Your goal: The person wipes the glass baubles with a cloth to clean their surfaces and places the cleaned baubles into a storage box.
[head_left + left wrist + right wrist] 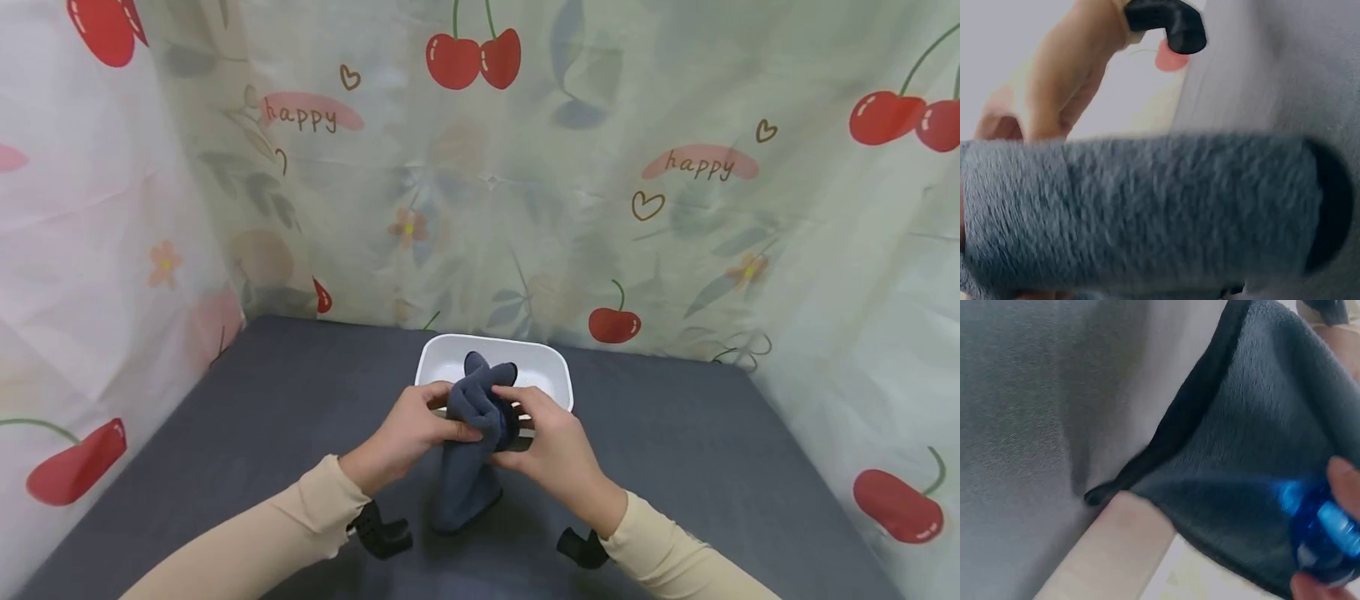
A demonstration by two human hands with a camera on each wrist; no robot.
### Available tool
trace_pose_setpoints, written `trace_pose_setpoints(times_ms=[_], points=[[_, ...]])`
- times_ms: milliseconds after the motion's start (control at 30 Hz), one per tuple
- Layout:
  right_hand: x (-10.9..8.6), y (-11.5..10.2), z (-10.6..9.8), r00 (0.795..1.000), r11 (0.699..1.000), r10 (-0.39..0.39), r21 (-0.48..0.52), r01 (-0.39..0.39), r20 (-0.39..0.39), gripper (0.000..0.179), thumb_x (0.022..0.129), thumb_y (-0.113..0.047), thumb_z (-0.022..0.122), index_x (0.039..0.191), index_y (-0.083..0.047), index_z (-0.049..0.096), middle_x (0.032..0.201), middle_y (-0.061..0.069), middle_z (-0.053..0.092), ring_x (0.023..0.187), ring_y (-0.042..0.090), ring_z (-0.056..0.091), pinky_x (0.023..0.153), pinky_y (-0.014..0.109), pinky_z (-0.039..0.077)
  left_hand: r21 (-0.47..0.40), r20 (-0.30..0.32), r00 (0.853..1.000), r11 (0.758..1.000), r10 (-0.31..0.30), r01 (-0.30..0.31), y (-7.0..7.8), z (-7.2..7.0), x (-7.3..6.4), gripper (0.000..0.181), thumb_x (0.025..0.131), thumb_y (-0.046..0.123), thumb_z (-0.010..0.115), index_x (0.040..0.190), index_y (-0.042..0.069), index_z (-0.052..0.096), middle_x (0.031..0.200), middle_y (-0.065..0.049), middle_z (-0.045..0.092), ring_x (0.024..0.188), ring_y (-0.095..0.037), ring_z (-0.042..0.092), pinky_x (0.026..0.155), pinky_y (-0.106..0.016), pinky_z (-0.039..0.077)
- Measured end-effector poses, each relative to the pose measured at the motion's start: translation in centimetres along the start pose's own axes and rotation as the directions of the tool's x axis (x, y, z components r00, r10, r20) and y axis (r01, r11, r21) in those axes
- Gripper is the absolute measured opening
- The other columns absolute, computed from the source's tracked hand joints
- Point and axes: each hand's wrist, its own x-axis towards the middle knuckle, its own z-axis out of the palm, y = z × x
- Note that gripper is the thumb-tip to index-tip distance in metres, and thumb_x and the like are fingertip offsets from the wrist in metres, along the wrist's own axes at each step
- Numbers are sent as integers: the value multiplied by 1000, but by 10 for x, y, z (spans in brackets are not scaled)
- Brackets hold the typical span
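Observation:
A dark grey-blue plush cloth with a black edge hangs bunched between both hands above the table. My left hand pinches its upper part between thumb and fingers. Close up, the cloth fills much of the left wrist view and covers the left fingers. My right hand holds a shiny blue ball against the cloth, its fingertips on either side of the ball. From the head view, the ball is mostly hidden behind the cloth and fingers.
Right behind the hands stands a white rectangular tray, partly covered by cloth and fingers. A dark grey cover lies over the table. Printed curtains with cherries enclose the back and sides. Black wrist mounts hang below both wrists.

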Motion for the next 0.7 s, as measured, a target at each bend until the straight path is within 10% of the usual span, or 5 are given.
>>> trace_pose_setpoints(times_ms=[233,367,500,600,700], points=[[1,1,-1,984,842,166,510,-176,67,69,61,-7,85,124,-17,58,115,3,53,93,18,61,77,32,53,-224,67,997,973,-34,48,3,-7,0,37,78,-4,65,115,-3,57,102,-5,62,84,-15,63,70,-29,52],[5,-1,2,999,984,33,176,-29,-24,69,60,-15,87,123,-16,59,112,-1,54,101,11,56,80,26,51,-109,41,999,994,15,-10,5,-2,-2,51,75,6,74,122,0,55,111,-11,58,95,-20,60,75,-33,52],[5,-2,2,996,989,-88,-120,85,-18,70,58,-17,88,121,-13,58,108,-2,58,97,9,58,76,21,51,7,-27,999,999,31,-31,3,0,-1,49,69,5,79,115,2,61,110,-11,62,95,-22,61,76,-36,53],[4,1,2,1000,997,2,75,-3,15,69,58,-13,88,120,-15,59,110,-1,59,91,11,61,73,21,52,-62,-48,999,998,-20,17,2,-3,-1,37,72,0,75,107,1,64,97,-7,66,80,-17,63,69,-31,53],[3,3,2,989,900,138,411,-145,46,68,59,-7,86,121,-16,59,115,2,57,91,17,62,75,28,53,-169,-22,998,984,-66,61,2,-6,-1,31,76,-3,69,106,-1,62,94,-3,64,75,-13,61,67,-28,51]])
